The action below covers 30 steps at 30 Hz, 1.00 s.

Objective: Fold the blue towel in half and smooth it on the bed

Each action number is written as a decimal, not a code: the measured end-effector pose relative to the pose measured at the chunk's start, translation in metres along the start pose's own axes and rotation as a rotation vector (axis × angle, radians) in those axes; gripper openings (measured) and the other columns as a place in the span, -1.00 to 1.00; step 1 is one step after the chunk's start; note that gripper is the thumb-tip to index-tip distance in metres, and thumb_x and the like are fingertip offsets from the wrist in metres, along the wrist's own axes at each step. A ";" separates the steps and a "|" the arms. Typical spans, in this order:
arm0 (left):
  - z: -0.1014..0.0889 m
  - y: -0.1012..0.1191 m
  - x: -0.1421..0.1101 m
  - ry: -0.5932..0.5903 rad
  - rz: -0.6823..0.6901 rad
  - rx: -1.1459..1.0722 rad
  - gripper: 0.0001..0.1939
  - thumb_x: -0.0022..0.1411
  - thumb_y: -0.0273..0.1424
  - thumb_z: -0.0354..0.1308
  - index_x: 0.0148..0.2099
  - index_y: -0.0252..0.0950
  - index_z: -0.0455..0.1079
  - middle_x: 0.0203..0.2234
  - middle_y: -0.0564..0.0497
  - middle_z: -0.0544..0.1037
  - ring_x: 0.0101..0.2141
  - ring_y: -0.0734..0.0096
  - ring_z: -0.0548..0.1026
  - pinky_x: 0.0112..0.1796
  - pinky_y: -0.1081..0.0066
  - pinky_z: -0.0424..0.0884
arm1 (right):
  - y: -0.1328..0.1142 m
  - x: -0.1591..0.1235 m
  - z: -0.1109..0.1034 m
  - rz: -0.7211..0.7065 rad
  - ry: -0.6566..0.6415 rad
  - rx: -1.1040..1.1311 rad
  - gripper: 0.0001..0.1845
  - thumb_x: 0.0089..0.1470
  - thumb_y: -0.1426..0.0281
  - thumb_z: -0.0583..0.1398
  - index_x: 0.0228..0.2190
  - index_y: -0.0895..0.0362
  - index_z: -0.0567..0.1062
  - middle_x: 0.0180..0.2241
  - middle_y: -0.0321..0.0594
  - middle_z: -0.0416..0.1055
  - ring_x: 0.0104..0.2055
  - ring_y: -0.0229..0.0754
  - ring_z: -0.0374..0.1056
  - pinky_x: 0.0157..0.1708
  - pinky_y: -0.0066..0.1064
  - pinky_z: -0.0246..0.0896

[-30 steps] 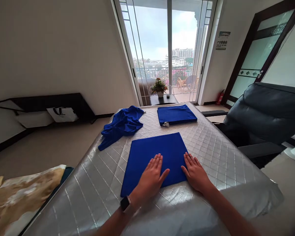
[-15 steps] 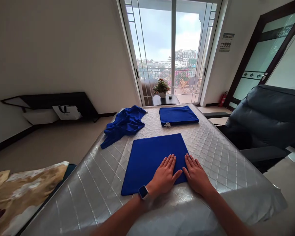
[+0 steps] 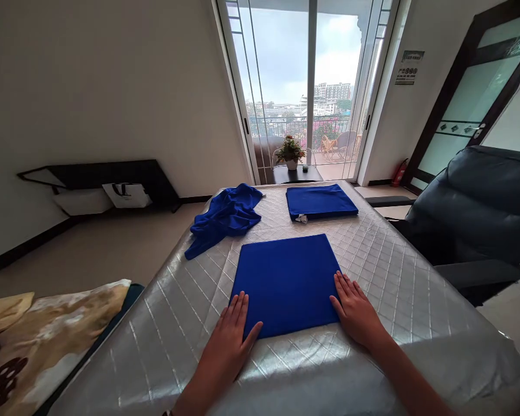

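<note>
A folded blue cloth (image 3: 288,283) lies flat as a smooth rectangle on the silver quilted table cover (image 3: 177,323). My left hand (image 3: 229,335) rests at its near left corner, palm down, with the fingers stretched out over the edge. On the right edge lies my right hand (image 3: 356,305), also flat, its fingers extended. Neither hand grips anything. Farther back on the cover is a folded blue stack of fabric (image 3: 323,201) with a white tag. To its left, a crumpled blue cloth (image 3: 231,212) lies in loose folds.
A black recliner chair (image 3: 485,214) stands close along the right side. Patterned tan bedding (image 3: 65,329) is low at the left. A plant pot (image 3: 292,164) sits on a small table before the glass sliding door (image 3: 281,69). A white bag (image 3: 127,195) rests by the left wall.
My left hand has slid left across the folded cloth, from near the right hand to the left corner. My right hand stays at the right edge. The view has shifted slightly.
</note>
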<state>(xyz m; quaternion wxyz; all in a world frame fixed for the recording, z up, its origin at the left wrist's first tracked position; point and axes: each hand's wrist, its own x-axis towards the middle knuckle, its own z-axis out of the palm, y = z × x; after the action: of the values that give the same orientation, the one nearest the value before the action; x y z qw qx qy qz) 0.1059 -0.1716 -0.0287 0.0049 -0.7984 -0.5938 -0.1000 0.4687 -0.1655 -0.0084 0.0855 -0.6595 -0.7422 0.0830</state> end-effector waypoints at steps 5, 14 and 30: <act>0.007 0.002 -0.001 0.038 -0.038 -0.045 -0.17 0.43 0.08 -0.15 0.52 -0.25 -0.27 0.45 -0.13 0.03 0.40 0.07 0.08 0.32 -0.02 0.15 | 0.001 0.000 0.002 0.003 0.008 -0.013 -0.25 0.42 0.04 -0.24 0.43 0.22 -0.05 0.46 -0.20 -0.23 0.50 -0.13 -0.32 0.45 -0.14 -0.33; 0.010 0.002 -0.002 0.095 -0.031 -0.059 -0.18 0.43 0.07 -0.13 0.52 -0.25 -0.18 0.44 -0.12 0.08 0.39 0.06 0.12 0.31 -0.02 0.19 | -0.002 -0.003 -0.001 -0.001 0.006 -0.060 -0.25 0.42 0.04 -0.24 0.42 0.25 -0.06 0.45 -0.17 -0.21 0.50 -0.11 -0.29 0.45 -0.12 -0.28; 0.007 0.003 -0.003 0.047 -0.093 -0.091 -0.18 0.43 0.09 -0.15 0.52 -0.27 -0.14 0.45 -0.12 0.05 0.40 0.04 0.07 0.29 0.01 0.22 | -0.019 0.086 -0.038 -0.020 -0.104 -0.120 -0.26 0.42 0.12 -0.24 0.42 0.30 -0.03 0.47 -0.12 -0.20 0.50 -0.09 -0.27 0.43 -0.12 -0.34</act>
<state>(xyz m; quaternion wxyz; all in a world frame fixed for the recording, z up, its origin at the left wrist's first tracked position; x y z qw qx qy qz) 0.1087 -0.1743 -0.0361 -0.0221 -0.7667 -0.6248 -0.1458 0.4497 -0.0819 0.0349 0.0080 -0.6507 -0.7559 0.0718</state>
